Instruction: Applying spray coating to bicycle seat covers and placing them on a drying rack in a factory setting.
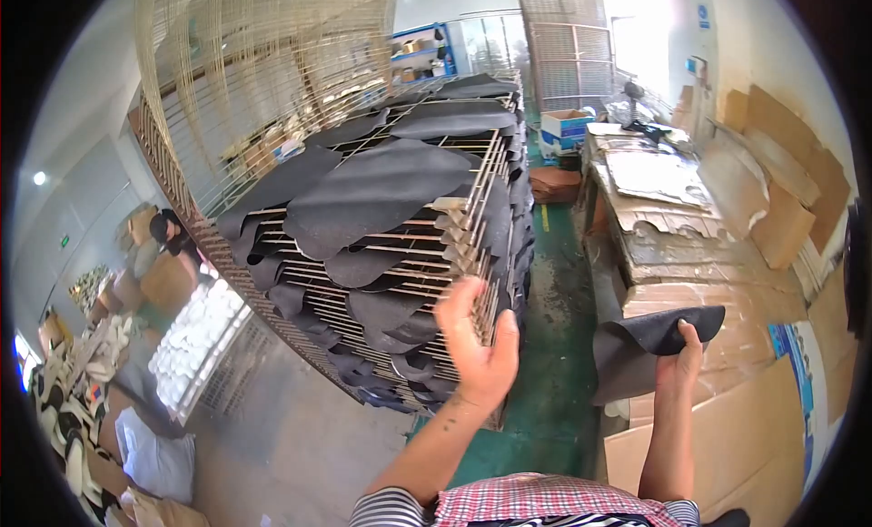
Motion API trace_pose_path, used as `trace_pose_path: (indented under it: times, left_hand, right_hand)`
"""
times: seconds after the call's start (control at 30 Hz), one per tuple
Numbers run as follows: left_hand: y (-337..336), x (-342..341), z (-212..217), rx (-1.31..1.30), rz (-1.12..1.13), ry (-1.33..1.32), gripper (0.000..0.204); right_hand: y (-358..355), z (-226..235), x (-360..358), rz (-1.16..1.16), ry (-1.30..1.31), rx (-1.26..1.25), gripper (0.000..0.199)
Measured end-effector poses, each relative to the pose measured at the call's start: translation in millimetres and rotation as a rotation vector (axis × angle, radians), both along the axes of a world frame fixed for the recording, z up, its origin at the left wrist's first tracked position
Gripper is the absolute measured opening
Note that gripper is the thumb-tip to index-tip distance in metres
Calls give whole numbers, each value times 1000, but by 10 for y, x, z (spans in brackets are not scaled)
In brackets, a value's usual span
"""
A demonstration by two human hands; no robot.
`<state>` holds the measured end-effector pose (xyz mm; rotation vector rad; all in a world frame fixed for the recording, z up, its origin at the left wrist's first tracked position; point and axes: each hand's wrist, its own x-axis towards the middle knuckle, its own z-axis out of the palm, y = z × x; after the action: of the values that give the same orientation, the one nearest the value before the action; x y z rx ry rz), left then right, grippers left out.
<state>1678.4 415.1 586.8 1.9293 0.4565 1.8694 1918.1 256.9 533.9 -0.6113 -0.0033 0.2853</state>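
Observation:
My left hand [477, 344] grips the front edge of a wire shelf on a tall metal rack [472, 220]. The rack holds several dark grey, curved flat pieces [377, 189] laid on its stacked wire shelves. My right hand [681, 362] is raised to the right of the rack and pinches a dark grey flat piece [640, 344] that folds and hangs down from the fingers. Both forearms come up from the lower edge, above a checked and striped shirt.
A worn workbench [672, 255] covered with cardboard runs along the right wall, with cardboard sheets [772, 200] leaning behind it. A green floor aisle [554, 345] lies between rack and bench. A person [168, 232] sits far left among white items and boxes.

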Motion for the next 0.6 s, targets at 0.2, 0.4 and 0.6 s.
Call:
trace_pose_path:
  times: [0.2,0.4,0.6]
  left_hand:
    - [562,170,140,250,498,128,71]
    - [797,344,-18,330,785,238,77]
    - [845,331,8,320,867,179,82]
  right_hand:
    - [922,-260,605,132,54,-19,27]
    - [1882,-148,1078,158,-23,-42,27]
    - [2602,196,1561,263,-63,61,27]
